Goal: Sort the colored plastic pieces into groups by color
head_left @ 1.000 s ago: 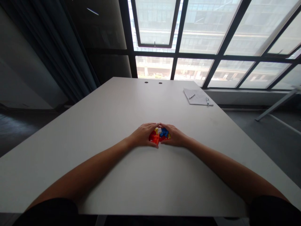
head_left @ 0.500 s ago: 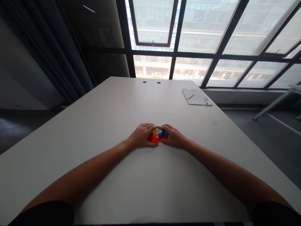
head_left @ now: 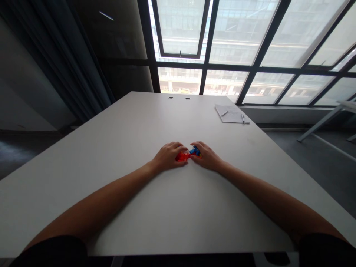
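Note:
On the white table [head_left: 178,207], my left hand [head_left: 168,155] curls around red-orange plastic building blocks [head_left: 181,156], thumb on the near side and fingers on the far side. My right hand [head_left: 207,155] is cupped the same way around blue blocks [head_left: 195,151], with a little red and yellow showing beside its palm. The two groups lie close together between my palms. A small gap separates the fingertips of the two hands. My fingers hide part of the blocks, and single shapes are hard to make out.
A sheet of paper [head_left: 230,114] with two pens lies at the table's far right. Two round dark cable holes [head_left: 179,98] sit near the far edge. Beyond stands a large window [head_left: 228,37]. A dark curtain [head_left: 69,55] hangs at the left, and another table [head_left: 347,106] is at the right.
My fingertips, which met at the far side of the blocks, have come apart. Both hands have shifted slightly away from me. Less of the blocks shows, with the yellow and white ones now mostly hidden.

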Motion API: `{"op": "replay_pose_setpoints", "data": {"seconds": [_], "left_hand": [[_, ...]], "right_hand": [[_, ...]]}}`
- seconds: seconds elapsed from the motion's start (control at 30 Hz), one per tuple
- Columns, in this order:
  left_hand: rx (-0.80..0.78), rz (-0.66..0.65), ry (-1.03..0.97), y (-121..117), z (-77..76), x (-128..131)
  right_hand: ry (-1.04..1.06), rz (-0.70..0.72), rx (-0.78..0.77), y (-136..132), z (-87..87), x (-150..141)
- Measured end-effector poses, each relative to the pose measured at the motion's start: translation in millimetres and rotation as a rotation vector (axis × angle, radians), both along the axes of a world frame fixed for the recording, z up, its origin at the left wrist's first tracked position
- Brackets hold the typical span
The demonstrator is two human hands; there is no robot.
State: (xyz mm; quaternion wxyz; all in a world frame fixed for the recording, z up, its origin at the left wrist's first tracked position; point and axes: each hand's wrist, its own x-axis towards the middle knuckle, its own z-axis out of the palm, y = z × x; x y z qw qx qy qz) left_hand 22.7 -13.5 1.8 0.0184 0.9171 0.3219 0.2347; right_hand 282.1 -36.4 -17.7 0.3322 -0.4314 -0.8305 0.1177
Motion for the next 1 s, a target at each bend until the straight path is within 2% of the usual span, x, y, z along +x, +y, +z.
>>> {"op": "replay_pose_setpoints", "data": {"seconds": [0.07, 0.13, 0.3, 0.43, 0.7, 0.83, 0.93, 1.0], "left_hand": [[0.004, -0.017, -0.013, 0, -0.4, -1], [-0.002, -0.036, -0.037, 2, -1.7, -1], [-0.028, -0.128, -0.086, 8, -7.3, 1], [-0.076, -0.176, -0.093, 9, -9.2, 1], [-0.097, -0.038, -0.044, 0, 1.3, 7], [-0.078, 0.032, 0.061, -5, 5.6, 10], [-0.005, 0.06, 0.132, -15, 9.1, 13], [0.066, 0.02, 0.147, -24, 11.2, 17]], "right_hand": [[-0.011, -0.058, -0.047, 2, -1.2, 0], [-0.025, -0.055, -0.096, 3, -2.1, 0], [0.02, 0.102, -0.142, 7, -2.4, -12], [0.194, 0.145, -0.166, 16, -4.3, -34], [0.654, 0.055, -0.475, 47, -10.9, -74], [0.751, 0.077, -0.556, 51, -7.1, -71], [0.77, 0.006, -0.49, 50, -4.0, -57], [0.789, -0.075, -0.425, 51, -5.2, -38]]}}
